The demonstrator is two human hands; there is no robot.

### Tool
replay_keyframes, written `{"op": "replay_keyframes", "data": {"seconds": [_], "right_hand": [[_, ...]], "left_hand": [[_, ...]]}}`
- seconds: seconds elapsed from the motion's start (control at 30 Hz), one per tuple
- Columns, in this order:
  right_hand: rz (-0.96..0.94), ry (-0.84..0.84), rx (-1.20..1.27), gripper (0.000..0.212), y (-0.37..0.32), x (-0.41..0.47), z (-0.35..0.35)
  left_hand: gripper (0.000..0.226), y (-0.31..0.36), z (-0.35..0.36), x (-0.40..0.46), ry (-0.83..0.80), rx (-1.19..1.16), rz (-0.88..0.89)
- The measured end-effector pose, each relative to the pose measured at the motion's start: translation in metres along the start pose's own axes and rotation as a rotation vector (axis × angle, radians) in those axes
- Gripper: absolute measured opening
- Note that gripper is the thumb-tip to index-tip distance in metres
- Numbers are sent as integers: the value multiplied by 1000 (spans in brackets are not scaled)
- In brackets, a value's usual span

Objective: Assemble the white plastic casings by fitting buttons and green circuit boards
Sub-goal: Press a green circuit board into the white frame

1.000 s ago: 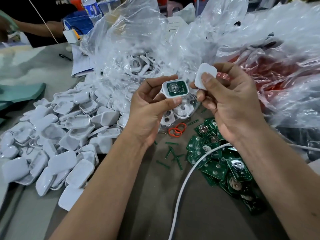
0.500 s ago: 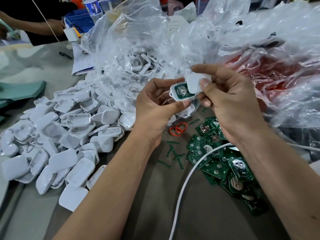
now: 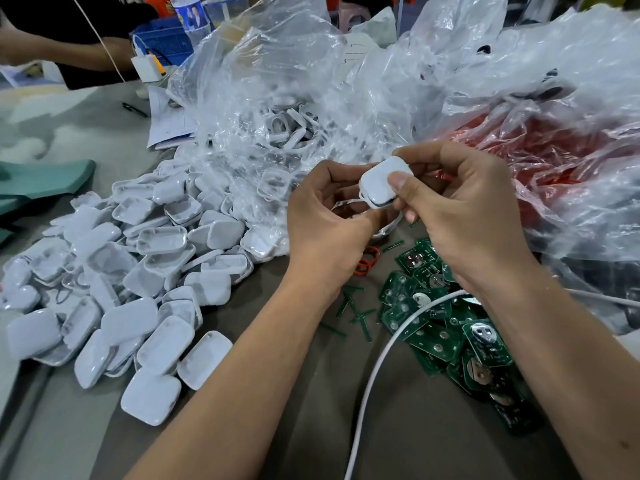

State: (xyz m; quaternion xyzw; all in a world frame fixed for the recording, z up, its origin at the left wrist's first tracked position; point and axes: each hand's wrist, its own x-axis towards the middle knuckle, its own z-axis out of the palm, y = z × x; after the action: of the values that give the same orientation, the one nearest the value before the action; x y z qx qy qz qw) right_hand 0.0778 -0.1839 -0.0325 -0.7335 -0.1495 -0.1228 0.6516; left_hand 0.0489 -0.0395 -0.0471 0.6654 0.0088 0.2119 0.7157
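Your left hand [image 3: 329,220] and right hand [image 3: 460,216], both grips closed round small white rounded plastic casing [image 3: 382,183], held above worktop [image 3: 398,427]; cover seated, seam showing. Judged: unit near finished. Heap of white casing shells [image 3: 138,289] and loose green circuit boards [image 3: 446,334] remained.

Grey table [image 3: 79,441] under heaped white casings [image 3: 114,289], green circuit boards [image 3: 436,327], plastic bags [image 3: 346,98].
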Motion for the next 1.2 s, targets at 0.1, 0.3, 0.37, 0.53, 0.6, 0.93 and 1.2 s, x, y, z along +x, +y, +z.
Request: {"op": "replay_keyframes", "data": {"seconds": [0.1,0.3,0.37,0.53,0.6,0.93,1.2], "right_hand": [[5,-1,-11,20,1,0,0],[-6,17,-59,19,2,0,0],[-14,27,-93,17,3,0,1],[-33,41,-109,15,3,-1,1],[-46,41,-129,16,2,-1,1],[-19,60,-81,22,7,-2,4],[74,10,140,15,5,-5,7]], "left_hand": [[39,0,0,-1,8,16,6],[39,0,0,-1,21,57,14],[38,0,0,-2,17,80,15],[37,1,1,-2,17,105,1],[37,1,1,-3,20,105,-3],[38,2,1,-3,28,32,5],[38,3,-1,-3,28,41,51]]}}
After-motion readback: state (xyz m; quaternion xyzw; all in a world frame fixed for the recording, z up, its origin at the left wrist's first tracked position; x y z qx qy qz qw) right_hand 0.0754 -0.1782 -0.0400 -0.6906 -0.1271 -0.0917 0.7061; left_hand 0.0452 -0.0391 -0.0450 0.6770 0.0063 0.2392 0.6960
